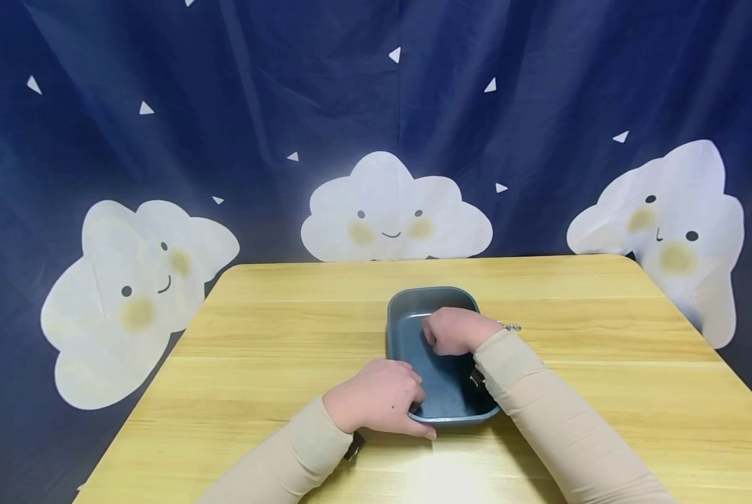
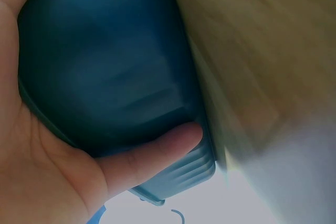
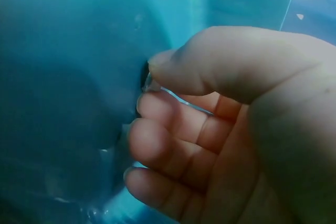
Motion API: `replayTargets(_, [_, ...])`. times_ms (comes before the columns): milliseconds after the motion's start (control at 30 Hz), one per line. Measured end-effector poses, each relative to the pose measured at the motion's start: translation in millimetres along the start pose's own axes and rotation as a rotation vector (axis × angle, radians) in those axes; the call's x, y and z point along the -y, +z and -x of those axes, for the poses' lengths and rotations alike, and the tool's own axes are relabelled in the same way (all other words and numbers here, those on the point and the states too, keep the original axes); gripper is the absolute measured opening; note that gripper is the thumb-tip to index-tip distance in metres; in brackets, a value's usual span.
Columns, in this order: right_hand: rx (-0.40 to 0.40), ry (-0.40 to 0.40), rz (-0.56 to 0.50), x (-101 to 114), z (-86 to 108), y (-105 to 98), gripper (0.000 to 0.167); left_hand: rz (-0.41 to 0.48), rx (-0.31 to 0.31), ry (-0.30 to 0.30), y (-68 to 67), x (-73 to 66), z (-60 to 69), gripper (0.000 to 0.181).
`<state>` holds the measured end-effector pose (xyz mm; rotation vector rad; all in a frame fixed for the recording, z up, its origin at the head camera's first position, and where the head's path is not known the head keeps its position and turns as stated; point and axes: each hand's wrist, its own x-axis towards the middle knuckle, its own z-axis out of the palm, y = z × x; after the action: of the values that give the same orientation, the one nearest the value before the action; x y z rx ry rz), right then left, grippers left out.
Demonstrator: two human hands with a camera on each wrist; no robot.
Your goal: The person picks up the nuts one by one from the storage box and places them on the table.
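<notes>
A dark blue-grey rectangular basin with rounded corners stands on the table. My left hand grips its near left corner, with the fingers curled over the rim and the thumb along the outer wall. Inside the basin, my right hand is low over the floor, its fingers curled. Between thumb and forefinger it pinches a small clear scrap, seen in the right wrist view; what kind of thing it is cannot be made out. Faint glossy marks show on the basin's surface near the fingertips.
The light wooden table reaches out on both sides of the basin. Behind it hangs a dark blue curtain with white smiling clouds and small triangles. The basin's right wall is partly behind my right forearm.
</notes>
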<state>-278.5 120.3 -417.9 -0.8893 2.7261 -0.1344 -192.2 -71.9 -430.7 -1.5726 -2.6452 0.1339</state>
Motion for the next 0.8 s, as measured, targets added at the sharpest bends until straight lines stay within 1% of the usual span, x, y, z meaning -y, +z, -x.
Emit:
replayTargets(200, [-0.008,-0.024,-0.009,-1.0,0.5,-1.9,0.017,-0.006,-0.008,-0.006,-0.2,-0.1,0.4,0.054])
replayTargets(500, [-0.047,-0.06,-0.05,-2.5,1.9,-6.5,0.017,0.0,0.004,-0.008,-1.8,0.4,0.5,0.054])
replayTargets(800, [-0.088,-0.035,-0.147,-7.1,8.8,-14.1,0.011,-0.005,0.007,-0.003,-1.2,0.0,0.0,0.054])
